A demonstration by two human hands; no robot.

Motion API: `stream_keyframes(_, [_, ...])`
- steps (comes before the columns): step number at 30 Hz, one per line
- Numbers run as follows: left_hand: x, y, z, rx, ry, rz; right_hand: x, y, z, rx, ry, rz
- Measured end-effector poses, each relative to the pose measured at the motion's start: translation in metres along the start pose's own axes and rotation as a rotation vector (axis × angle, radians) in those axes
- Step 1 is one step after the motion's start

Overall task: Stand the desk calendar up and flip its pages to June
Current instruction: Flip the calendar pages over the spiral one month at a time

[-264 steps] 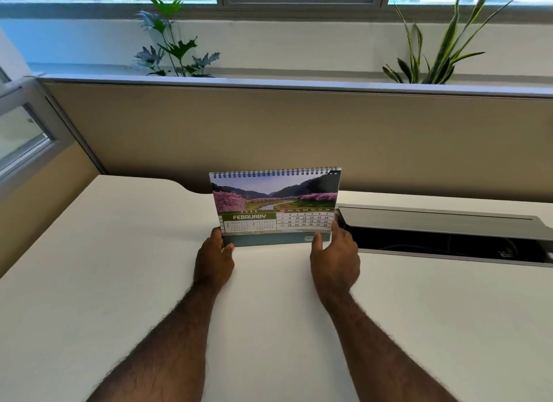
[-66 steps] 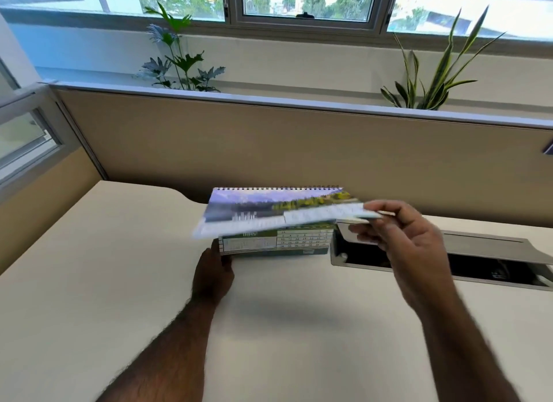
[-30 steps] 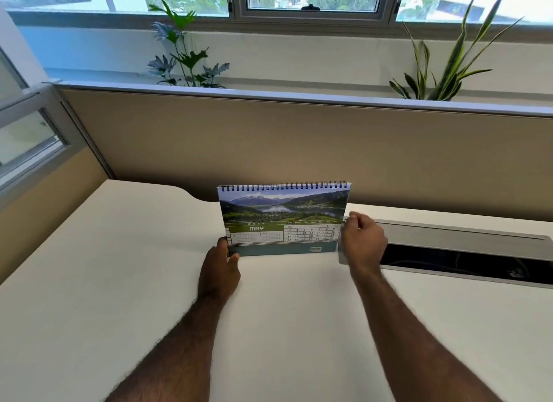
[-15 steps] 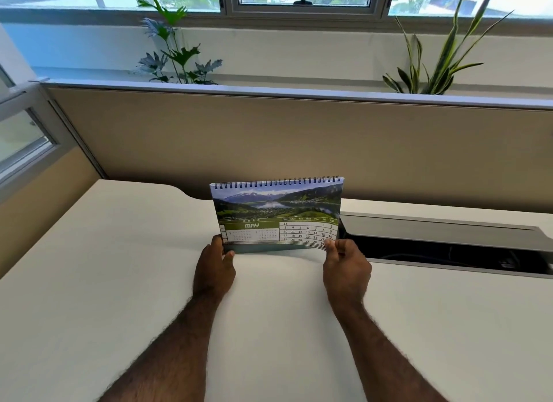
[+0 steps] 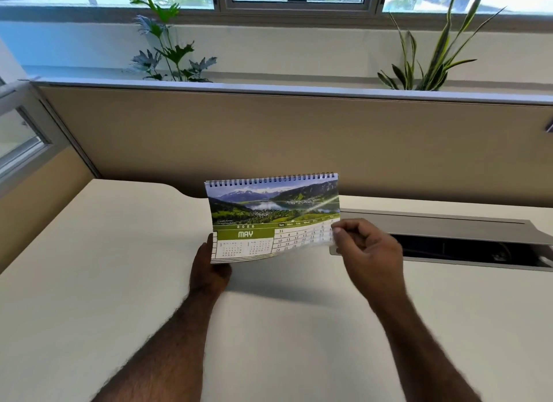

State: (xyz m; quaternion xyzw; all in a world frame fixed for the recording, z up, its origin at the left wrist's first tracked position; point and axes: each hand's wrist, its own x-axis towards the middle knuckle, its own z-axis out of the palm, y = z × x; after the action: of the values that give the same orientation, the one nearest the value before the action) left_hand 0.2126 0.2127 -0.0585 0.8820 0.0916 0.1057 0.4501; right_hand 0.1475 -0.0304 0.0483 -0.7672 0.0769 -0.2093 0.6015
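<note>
While both forearms reach forward over the pale bench (image 5: pixel 89 282), the left hand (image 5: pixel 209 267) sits nearest the viewer's left, clasped on the lower left corner of the desk calendar (image 5: pixel 269 210) and steadying it. To the right and a little farther out, the right hand (image 5: pixel 368 249) pinches the lower right corner of the MAY page (image 5: pixel 245 234) between thumb and fingertips (image 5: pixel 336 229); that corner is curled up off the sheets beneath and blurred. The page lies directly left of this hand, its long axis running side to side, hinged along the spiral binding (image 5: pixel 272 179) at the top edge. So the turn, as I judge it, has to carry the corner up and back over that binding, and the right hand is the one placed to do it.

Standing upright near the bench's far middle, the calendar shows a mountain lake photo above a green band and date grid. Just beyond its right side is an open cable tray (image 5: pixel 449 240), then the tan partition (image 5: pixel 269 138) and plants (image 5: pixel 167 42).
</note>
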Motion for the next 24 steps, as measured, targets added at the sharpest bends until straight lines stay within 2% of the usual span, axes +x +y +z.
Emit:
stream_keyframes(2, [0.0, 0.005, 0.0, 0.043, 0.004, -0.032, 0.009, -0.022, -0.011, 0.157, -0.106, -0.003])
stream_keyframes(4, [0.003, -0.001, 0.001, 0.151, -0.003, 0.028, 0.021, -0.043, -0.024, 0.278, -0.21, -0.042])
stream_keyframes(7, [0.007, -0.006, 0.001, 0.268, -0.043, 0.034, 0.046, -0.066, -0.033, 0.276, -0.274, -0.114])
stream_keyframes(12, [0.007, -0.005, 0.001, 0.258, -0.045, 0.03, 0.093, -0.08, -0.019, 0.176, -0.092, -0.232])
stream_keyframes(18, [0.011, -0.004, 0.002, 0.233, -0.054, 0.0, 0.145, -0.06, 0.015, 0.087, 0.059, -0.206])
stream_keyframes(21, [0.01, -0.003, 0.002, 0.23, -0.044, -0.003, 0.165, -0.035, 0.03, -0.033, 0.084, -0.146])
stream_keyframes(24, [0.01, -0.003, 0.002, 0.226, -0.047, -0.012, 0.172, -0.014, 0.042, -0.117, 0.022, -0.042])
